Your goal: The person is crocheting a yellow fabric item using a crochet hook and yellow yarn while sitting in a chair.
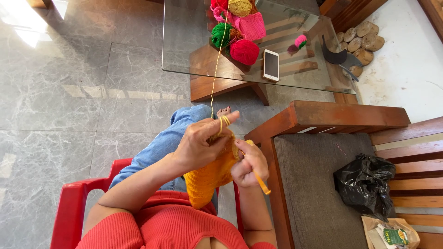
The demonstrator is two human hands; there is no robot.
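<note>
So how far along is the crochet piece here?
A fair length of yellow fabric already hangs finished. The right hand holds the hook at its top edge; the left hand tensions the yarn. A yellow ball remains on the table, so more may follow.

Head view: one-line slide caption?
Left hand tensions yellow yarn over an orange crocheted piece; right hand holds the crochet hook.

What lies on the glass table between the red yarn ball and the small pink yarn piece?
In the head view, a white phone lies flat between the red yarn ball and the small pink yarn piece.
</note>
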